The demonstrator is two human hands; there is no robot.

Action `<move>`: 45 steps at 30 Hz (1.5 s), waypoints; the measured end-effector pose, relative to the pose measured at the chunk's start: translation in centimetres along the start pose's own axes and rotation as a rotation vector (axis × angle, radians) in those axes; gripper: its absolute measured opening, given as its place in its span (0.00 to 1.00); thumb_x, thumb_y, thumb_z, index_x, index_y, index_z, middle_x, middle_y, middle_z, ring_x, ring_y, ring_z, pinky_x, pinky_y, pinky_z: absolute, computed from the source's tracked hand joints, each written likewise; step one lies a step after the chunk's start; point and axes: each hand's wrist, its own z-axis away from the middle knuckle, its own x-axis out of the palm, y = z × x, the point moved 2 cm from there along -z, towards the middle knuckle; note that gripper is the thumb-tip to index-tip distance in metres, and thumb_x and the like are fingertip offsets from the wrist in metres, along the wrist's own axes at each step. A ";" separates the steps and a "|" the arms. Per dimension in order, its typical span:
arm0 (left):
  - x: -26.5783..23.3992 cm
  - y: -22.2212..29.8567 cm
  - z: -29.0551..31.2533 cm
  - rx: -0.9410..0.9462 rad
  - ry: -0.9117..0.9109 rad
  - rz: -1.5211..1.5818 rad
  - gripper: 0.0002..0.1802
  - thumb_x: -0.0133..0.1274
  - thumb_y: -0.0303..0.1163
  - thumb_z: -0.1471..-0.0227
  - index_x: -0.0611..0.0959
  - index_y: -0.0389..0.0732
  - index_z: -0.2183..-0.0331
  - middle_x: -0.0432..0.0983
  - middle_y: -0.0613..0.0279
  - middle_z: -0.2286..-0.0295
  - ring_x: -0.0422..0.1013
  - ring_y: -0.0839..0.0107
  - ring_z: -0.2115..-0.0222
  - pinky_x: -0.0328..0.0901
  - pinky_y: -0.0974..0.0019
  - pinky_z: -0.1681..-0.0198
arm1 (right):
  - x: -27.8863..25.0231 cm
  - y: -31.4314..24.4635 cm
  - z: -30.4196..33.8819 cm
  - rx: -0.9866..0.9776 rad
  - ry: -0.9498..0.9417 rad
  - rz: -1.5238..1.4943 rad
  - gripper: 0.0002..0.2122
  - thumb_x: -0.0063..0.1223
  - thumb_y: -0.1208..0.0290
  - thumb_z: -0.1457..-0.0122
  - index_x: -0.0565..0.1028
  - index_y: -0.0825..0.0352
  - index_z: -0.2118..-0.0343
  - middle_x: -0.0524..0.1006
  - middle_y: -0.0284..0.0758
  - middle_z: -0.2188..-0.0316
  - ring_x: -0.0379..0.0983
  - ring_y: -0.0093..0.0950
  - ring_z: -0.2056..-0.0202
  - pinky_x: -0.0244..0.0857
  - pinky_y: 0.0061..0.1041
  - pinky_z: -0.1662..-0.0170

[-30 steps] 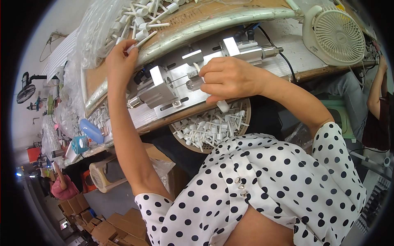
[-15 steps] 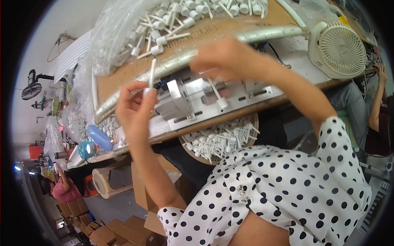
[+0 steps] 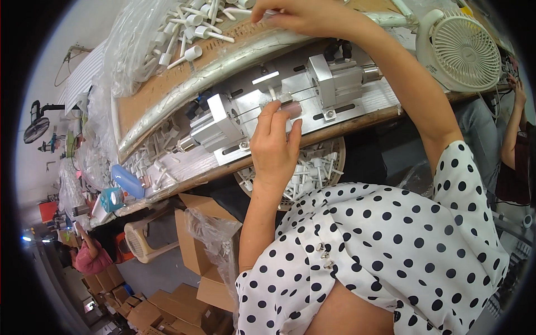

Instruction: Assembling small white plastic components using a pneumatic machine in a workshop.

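Observation:
My left hand (image 3: 275,142) is at the middle of a metal fixture (image 3: 223,120), its thumb and fingers closed around a white capped stick. The tip of that stick (image 3: 272,92) shows above my fingers; its cap is mostly hidden by them. My right hand (image 3: 304,17) reaches over to the pile at the far side, fingers closed at the upper edge of the view. From its fingertips a white stick (image 3: 239,10) points left, and a pale part shows between the fingers. Thin rods run from the fixture's two silver blocks towards the centre.
Loose white capped sticks (image 3: 192,53) lie on the brown board beside clear plastic bags. A padded, plastic-wrapped rim (image 3: 223,71) edges the board. Below the bench is a round basket (image 3: 341,162) of such pieces. A white fan (image 3: 466,50) stands right; other people sit on both sides.
My left hand has moved right and brought its capped stick to the fixture's middle. My right hand has left the fixture for the pile. The view has shifted slightly.

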 end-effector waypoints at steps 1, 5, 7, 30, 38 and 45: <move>0.0 0.1 0.2 -0.001 -0.002 -0.006 0.11 0.58 0.25 0.62 0.75 0.36 0.73 0.71 0.51 0.63 0.71 0.60 0.70 0.67 0.68 0.71 | -0.4 0.1 1.1 -0.039 0.124 -0.132 0.10 0.47 0.71 0.49 0.73 0.70 0.66 0.72 0.47 0.64 0.70 0.39 0.64 0.63 0.29 0.61; -0.2 0.4 -0.2 0.048 0.023 -0.078 0.11 0.58 0.26 0.61 0.75 0.37 0.72 0.72 0.53 0.66 0.72 0.63 0.73 0.66 0.68 0.72 | -1.4 -3.1 5.3 0.043 0.258 -0.338 0.09 0.49 0.73 0.51 0.72 0.72 0.68 0.73 0.47 0.67 0.71 0.38 0.65 0.63 0.29 0.60; -0.6 0.7 -0.8 0.071 0.011 -0.099 0.10 0.58 0.27 0.61 0.75 0.37 0.72 0.73 0.55 0.68 0.71 0.66 0.74 0.66 0.69 0.73 | 0.3 -1.5 7.0 0.020 0.333 -0.607 0.09 0.55 0.72 0.52 0.73 0.64 0.67 0.75 0.30 0.73 0.71 0.20 0.73 0.66 0.21 0.70; -10.0 -4.5 -7.2 -0.256 0.118 0.129 0.13 0.56 0.32 0.56 0.76 0.36 0.68 0.71 0.66 0.78 0.66 0.81 0.79 0.61 0.78 0.77 | 6.4 -6.5 7.1 -0.287 -0.130 0.099 0.16 0.61 0.64 0.63 0.71 0.65 0.72 0.73 0.35 0.75 0.71 0.31 0.68 0.65 0.27 0.63; -3.6 0.7 0.8 -0.075 0.170 0.161 0.12 0.57 0.21 0.61 0.78 0.35 0.68 0.65 0.58 0.59 0.68 0.75 0.68 0.66 0.77 0.74 | 5.0 -4.3 -7.0 -0.051 0.086 0.521 0.06 0.47 0.75 0.55 0.76 0.66 0.75 0.76 0.39 0.72 0.74 0.37 0.67 0.67 0.31 0.66; -0.1 -0.7 0.8 0.068 0.059 -0.010 0.13 0.58 0.24 0.63 0.77 0.35 0.69 0.68 0.53 0.60 0.70 0.64 0.68 0.67 0.71 0.70 | 5.3 -3.5 -9.0 0.039 0.086 0.475 0.08 0.47 0.77 0.54 0.75 0.69 0.70 0.76 0.42 0.69 0.75 0.34 0.66 0.69 0.29 0.66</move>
